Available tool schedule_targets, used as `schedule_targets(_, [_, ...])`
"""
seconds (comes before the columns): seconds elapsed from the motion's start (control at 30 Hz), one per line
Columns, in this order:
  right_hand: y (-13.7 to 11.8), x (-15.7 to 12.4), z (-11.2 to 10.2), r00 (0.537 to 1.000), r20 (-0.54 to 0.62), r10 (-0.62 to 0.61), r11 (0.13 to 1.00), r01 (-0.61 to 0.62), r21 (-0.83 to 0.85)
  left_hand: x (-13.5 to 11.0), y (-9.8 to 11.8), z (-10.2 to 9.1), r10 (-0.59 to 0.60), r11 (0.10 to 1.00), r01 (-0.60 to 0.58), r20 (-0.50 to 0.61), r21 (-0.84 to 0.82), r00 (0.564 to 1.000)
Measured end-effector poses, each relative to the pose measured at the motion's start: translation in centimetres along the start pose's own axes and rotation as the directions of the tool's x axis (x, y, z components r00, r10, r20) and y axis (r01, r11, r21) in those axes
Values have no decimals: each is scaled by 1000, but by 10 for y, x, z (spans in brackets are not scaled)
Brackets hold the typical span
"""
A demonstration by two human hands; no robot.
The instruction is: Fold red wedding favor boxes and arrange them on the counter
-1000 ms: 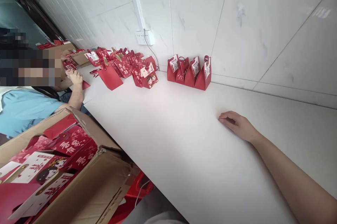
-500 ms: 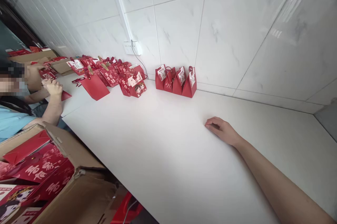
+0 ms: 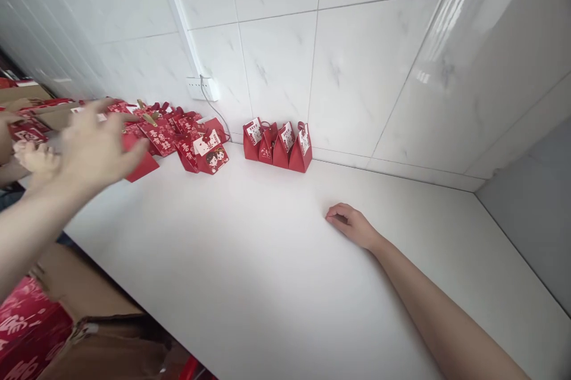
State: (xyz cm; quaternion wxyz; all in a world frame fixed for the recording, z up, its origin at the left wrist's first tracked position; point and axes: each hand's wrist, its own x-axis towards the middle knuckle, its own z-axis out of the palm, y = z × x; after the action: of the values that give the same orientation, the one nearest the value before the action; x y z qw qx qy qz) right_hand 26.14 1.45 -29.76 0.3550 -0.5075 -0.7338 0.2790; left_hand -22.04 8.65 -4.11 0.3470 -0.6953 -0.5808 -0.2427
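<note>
My left hand (image 3: 96, 151) is raised over the far left part of the table, blurred, its fingers spread and nothing in them. Behind it a plain red gift box (image 3: 143, 166) is partly covered. Several red gift boxes with ribbon handles stand bunched there; nearest is one with a cartoon couple (image 3: 216, 159). My right hand (image 3: 350, 225) rests on the white tabletop, fingers curled so the tips meet the thumb, with nothing between them. Beyond it, against the wall, stands a row of several red gift boxes (image 3: 279, 148) with white tags.
An open cardboard box (image 3: 104, 297) holding red gift boxes (image 3: 31, 332) sits below the table's left edge. Another person's hand (image 3: 35, 157) shows at far left. A power socket (image 3: 203, 88) with a cable is on the tiled wall.
My left hand has come into view from the left, reaching over the table. The view has turned right, so things sit further left. My right hand stays on the table.
</note>
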Motion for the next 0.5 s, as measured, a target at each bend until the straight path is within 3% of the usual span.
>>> schedule_targets(0.07, [1, 2, 0, 1000, -12, -11, 1000, 11, -1, 19, 47, 30, 147, 976, -133, 71, -172, 987])
schedule_targets(0.13, [2, 4, 0, 999, -22, -27, 1000, 27, 1, 39, 107, 62, 232, 906, -181, 92, -383, 968])
schedule_targets(0.23, [3, 7, -1, 998, -29, -57, 998, 57, -1, 55, 206, 111, 93, 700, 21, 121, -714, 988])
schedule_targets(0.33, [2, 10, -1, 997, -39, -72, 997, 72, -4, 52, 285, 156, -77, 469, 200, 186, -860, 980])
schedule_targets(0.4, [0, 11, -1, 996, -49, -78, 997, 77, -5, 45, 319, 182, -137, 402, 298, 264, -866, 955])
schedule_targets(0.5, [0, 13, -2, 995, -59, -80, 997, 79, -15, 35, 344, 210, -186, 336, 492, 456, -803, 870])
